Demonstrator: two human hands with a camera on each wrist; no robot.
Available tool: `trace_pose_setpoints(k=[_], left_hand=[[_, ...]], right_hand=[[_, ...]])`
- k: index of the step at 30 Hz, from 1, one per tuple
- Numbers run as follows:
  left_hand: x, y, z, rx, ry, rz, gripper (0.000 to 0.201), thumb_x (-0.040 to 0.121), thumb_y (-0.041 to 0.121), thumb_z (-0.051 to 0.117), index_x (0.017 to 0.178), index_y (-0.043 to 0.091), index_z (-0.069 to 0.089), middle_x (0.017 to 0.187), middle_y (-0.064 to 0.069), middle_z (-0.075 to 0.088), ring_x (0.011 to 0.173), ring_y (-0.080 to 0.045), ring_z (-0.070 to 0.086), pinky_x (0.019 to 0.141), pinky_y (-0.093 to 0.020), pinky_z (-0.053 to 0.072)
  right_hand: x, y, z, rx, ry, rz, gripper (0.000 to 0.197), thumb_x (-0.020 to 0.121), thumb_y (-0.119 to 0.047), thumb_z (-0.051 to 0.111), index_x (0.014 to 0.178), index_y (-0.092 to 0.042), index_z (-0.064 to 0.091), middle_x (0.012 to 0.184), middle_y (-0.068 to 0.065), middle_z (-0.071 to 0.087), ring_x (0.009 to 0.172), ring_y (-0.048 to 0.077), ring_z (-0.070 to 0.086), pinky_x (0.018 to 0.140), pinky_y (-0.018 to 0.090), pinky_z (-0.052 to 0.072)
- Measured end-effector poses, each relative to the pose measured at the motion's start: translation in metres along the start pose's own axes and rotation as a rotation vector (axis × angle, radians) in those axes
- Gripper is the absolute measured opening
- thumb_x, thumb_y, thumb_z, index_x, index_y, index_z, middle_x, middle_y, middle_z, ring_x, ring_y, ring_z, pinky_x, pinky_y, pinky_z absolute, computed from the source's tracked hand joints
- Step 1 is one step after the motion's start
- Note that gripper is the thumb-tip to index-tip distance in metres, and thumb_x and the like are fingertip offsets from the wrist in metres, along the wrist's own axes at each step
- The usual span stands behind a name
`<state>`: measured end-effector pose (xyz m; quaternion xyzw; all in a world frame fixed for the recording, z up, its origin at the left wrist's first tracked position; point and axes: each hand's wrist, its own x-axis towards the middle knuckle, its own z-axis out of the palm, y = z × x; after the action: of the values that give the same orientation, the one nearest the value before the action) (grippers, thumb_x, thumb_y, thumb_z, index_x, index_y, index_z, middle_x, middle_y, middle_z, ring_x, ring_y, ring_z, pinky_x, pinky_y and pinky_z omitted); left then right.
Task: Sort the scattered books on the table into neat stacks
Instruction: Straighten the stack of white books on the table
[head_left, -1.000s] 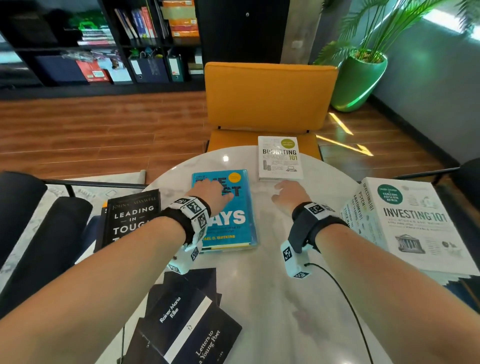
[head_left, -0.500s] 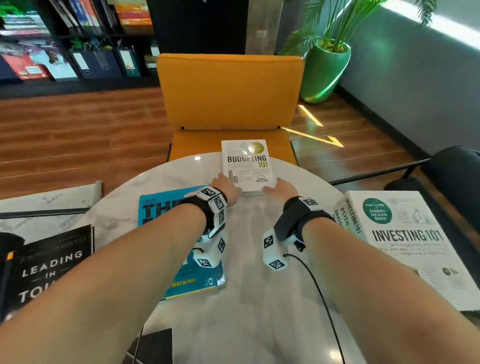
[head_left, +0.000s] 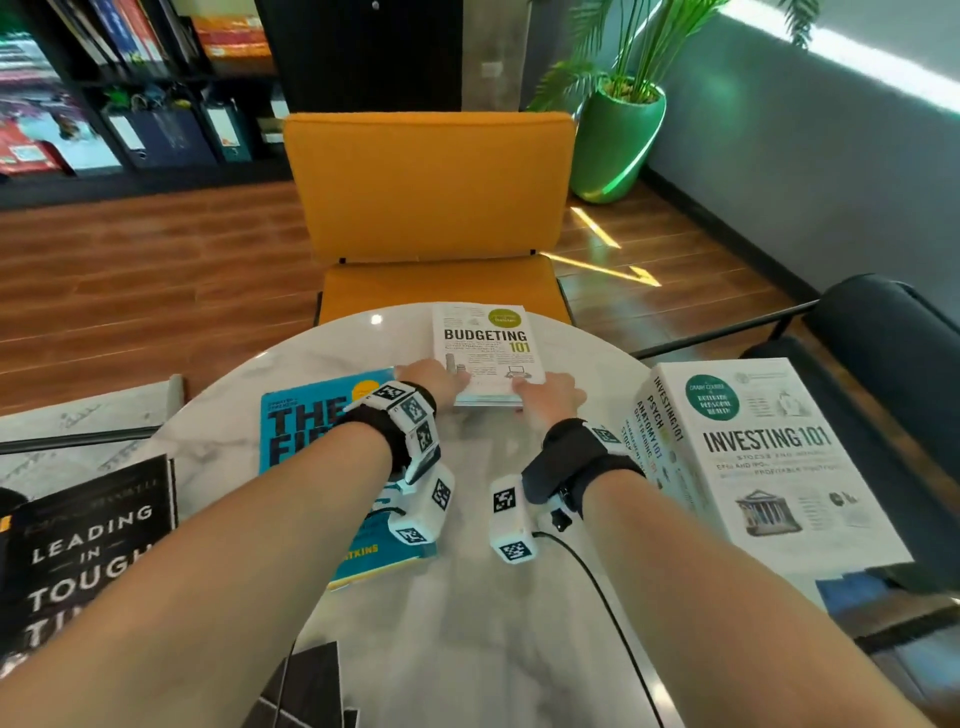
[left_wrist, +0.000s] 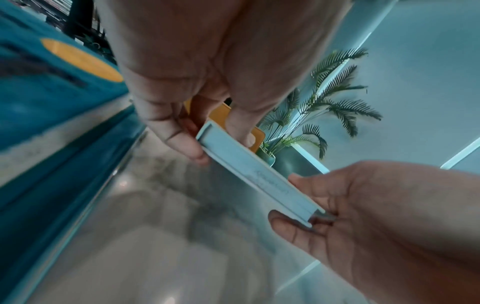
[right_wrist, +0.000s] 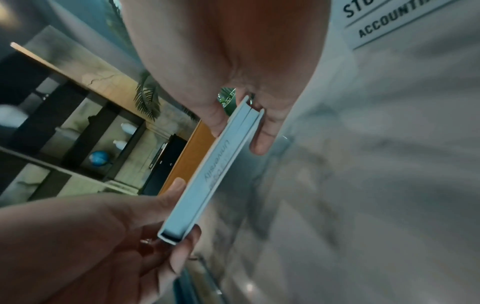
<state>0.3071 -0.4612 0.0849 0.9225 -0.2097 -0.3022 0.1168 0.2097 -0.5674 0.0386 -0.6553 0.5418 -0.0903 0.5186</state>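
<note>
On the marble table (head_left: 467, 597), the Budgeting 101 book (head_left: 485, 348) was pinched at its near corners by left hand (head_left: 434, 379) and right hand (head_left: 548, 397), near edge lifted.

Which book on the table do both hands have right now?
The white Budgeting 101 book at the table's far edge: left hand and right hand each grip a near corner. The blue book, the black one and Investing 101 lie untouched.
</note>
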Motion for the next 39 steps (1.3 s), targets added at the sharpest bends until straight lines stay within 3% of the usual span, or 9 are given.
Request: trace_pose_setpoints(k=[3,6,12,15,18,21,25,29,39], left_hand=[[-0.013,-0.012,-0.008,-0.094,0.010,0.003,0.049,0.096,0.044,0.051,0.122,0.003,0.057,0.119,-0.014,0.064,0.092,-0.027,0.059,0.077,-0.031,0.047],[-0.032,-0.024,-0.019,-0.142,0.025,0.021,0.046,0.094,0.043,0.055,0.118,0.004,0.060,0.114,-0.013,0.067,0.088,-0.026,0.060,0.074,-0.031,0.048],[-0.098,-0.012,-0.041,-0.255,0.127,0.100,0.047,0.095,0.036,0.058,0.130,0.006,0.055,0.127,-0.010,0.062,0.110,-0.028,0.060,0.081,-0.030,0.043],[-0.134,0.004,-0.045,-0.295,0.164,0.182,0.044,0.095,0.038,0.057,0.127,0.007,0.057,0.121,-0.011,0.065,0.096,-0.024,0.062,0.076,-0.027,0.042],[-0.167,0.029,-0.038,-0.323,0.191,0.239,0.042,0.094,0.040,0.058,0.123,0.011,0.060,0.111,-0.006,0.068,0.083,-0.019,0.062,0.070,-0.027,0.044],[-0.199,0.062,-0.021,-0.292,0.215,0.259,0.040,0.093,0.044,0.057,0.118,0.013,0.061,0.100,-0.004,0.065,0.076,-0.016,0.060,0.056,-0.025,0.040],[-0.223,0.100,0.016,-0.234,0.183,0.226,0.050,0.091,0.053,0.054,0.110,0.007,0.061,0.096,-0.008,0.064,0.082,-0.022,0.059,0.059,-0.027,0.040],[-0.228,0.129,0.060,-0.265,0.164,0.230,0.053,0.090,0.055,0.054,0.106,0.006,0.062,0.100,-0.010,0.067,0.081,-0.022,0.062,0.054,-0.025,0.040],[-0.231,0.154,0.107,-0.232,0.178,0.215,0.043,0.094,0.044,0.055,0.112,0.006,0.064,0.110,-0.015,0.065,0.077,-0.020,0.055,0.052,-0.020,0.037]], right_hand=[[-0.027,-0.005,-0.008,0.167,-0.123,0.019,0.036,0.089,-0.010,0.064,0.123,0.001,0.056,0.123,0.016,0.059,0.113,0.033,0.059,0.076,0.033,0.059],[-0.054,-0.012,-0.018,0.209,-0.219,-0.014,0.030,0.089,0.002,0.059,0.119,-0.002,0.057,0.117,0.009,0.062,0.110,0.028,0.059,0.097,0.041,0.050],[-0.070,-0.028,-0.035,0.116,-0.191,-0.124,0.057,0.064,-0.023,0.051,0.121,-0.026,0.053,0.125,0.007,0.055,0.112,0.031,0.053,0.097,0.051,0.048],[-0.104,-0.045,-0.073,0.109,-0.142,-0.182,0.055,0.067,-0.027,0.056,0.122,-0.025,0.053,0.126,0.008,0.053,0.110,0.028,0.054,0.097,0.046,0.049],[-0.119,-0.044,-0.115,0.045,-0.113,-0.258,0.064,0.054,-0.033,0.065,0.116,-0.024,0.058,0.124,0.007,0.057,0.111,0.025,0.055,0.098,0.038,0.047],[-0.133,-0.037,-0.167,-0.044,-0.109,-0.300,0.048,0.062,-0.027,0.070,0.109,-0.020,0.059,0.121,0.005,0.057,0.116,0.023,0.048,0.103,0.039,0.042],[-0.135,-0.020,-0.227,-0.274,-0.079,-0.338,0.037,0.079,-0.024,0.065,0.115,-0.016,0.060,0.122,0.009,0.059,0.120,0.031,0.048,0.105,0.049,0.039],[-0.128,0.005,-0.265,-0.494,-0.044,-0.357,0.016,0.081,-0.023,0.061,0.094,-0.024,0.053,0.118,0.008,0.061,0.119,0.033,0.050,0.105,0.052,0.037],[-0.112,0.069,-0.290,-0.460,-0.045,-0.280,0.045,0.084,-0.031,0.061,0.125,-0.023,0.043,0.126,0.007,0.050,0.122,0.031,0.037,0.098,0.042,0.028]])
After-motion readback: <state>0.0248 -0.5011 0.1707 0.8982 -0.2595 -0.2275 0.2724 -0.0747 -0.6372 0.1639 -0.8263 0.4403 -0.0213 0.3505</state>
